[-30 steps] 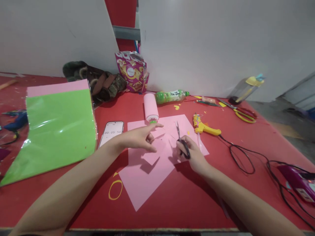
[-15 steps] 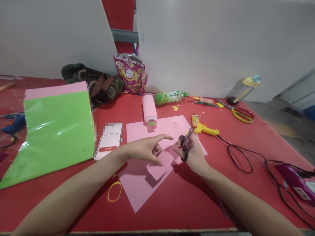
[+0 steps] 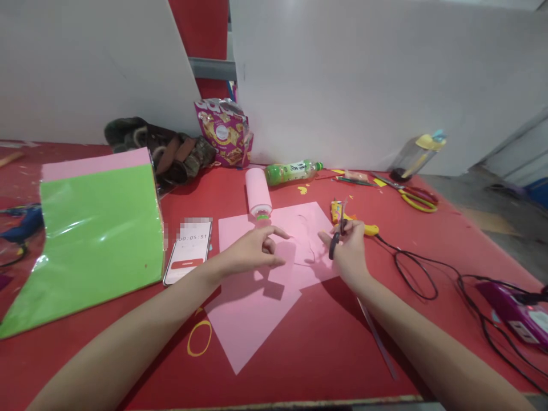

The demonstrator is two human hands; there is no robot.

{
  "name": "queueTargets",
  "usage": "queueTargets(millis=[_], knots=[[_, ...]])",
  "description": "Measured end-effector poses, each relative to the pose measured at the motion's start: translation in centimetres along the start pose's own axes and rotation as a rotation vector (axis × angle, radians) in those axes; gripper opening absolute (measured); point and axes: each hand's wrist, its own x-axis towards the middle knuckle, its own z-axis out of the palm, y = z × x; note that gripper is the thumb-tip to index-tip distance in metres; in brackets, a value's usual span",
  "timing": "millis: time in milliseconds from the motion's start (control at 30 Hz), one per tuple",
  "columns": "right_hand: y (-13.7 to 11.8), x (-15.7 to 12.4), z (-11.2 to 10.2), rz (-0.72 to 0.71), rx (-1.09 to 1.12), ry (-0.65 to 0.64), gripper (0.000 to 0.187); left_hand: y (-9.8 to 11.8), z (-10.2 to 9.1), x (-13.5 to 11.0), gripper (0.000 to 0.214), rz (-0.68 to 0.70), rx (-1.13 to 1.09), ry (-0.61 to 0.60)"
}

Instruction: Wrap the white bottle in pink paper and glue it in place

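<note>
My left hand (image 3: pixel 254 249) hovers over the pink paper sheets (image 3: pixel 250 331), its index finger and thumb curved round a small piece of pink paper (image 3: pixel 287 251). That piece blends with the sheets behind it, so its outline is hard to make out. In my right hand (image 3: pixel 351 251) is a pair of scissors (image 3: pixel 335 242) with dark handles, the blades pointing up and away from me. Curved lines or cut edges show on the pink paper between the hands. Beyond the left hand lies a pink-wrapped bottle (image 3: pixel 258 191) with a green cap.
A yellow glue gun (image 3: pixel 370 229) lies behind my right hand, its black cord running to a purple power strip (image 3: pixel 514 314). To the left are a phone (image 3: pixel 188 251) and green sheets (image 3: pixel 103 234). Larger scissors (image 3: pixel 417 197), a green bottle (image 3: pixel 293 171) and a yellow paper ring (image 3: pixel 189 342) lie around.
My right hand has moved right with the scissors, away from my left hand. The pink piece at my left hand no longer hangs toward me as it did.
</note>
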Motion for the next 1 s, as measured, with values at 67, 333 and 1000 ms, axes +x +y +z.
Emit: queueTargets(millis=[67,333,1000], knots=[[-0.8,-0.5,0.2,-0.043,0.010,-0.012,0.044,0.2,0.3,0.1,0.026,0.004,-0.008,0.087],[-2.4,-3.8,1.2,0.238,0.193,-0.418,0.040,1.4,1.6,-0.3,0.014,-0.046,-0.081,0.194],[-3.7,-4.5,1.4,0.371,0.181,-0.427,0.042,0.9,2.5,-0.3,0.014,-0.021,-0.105,0.186]])
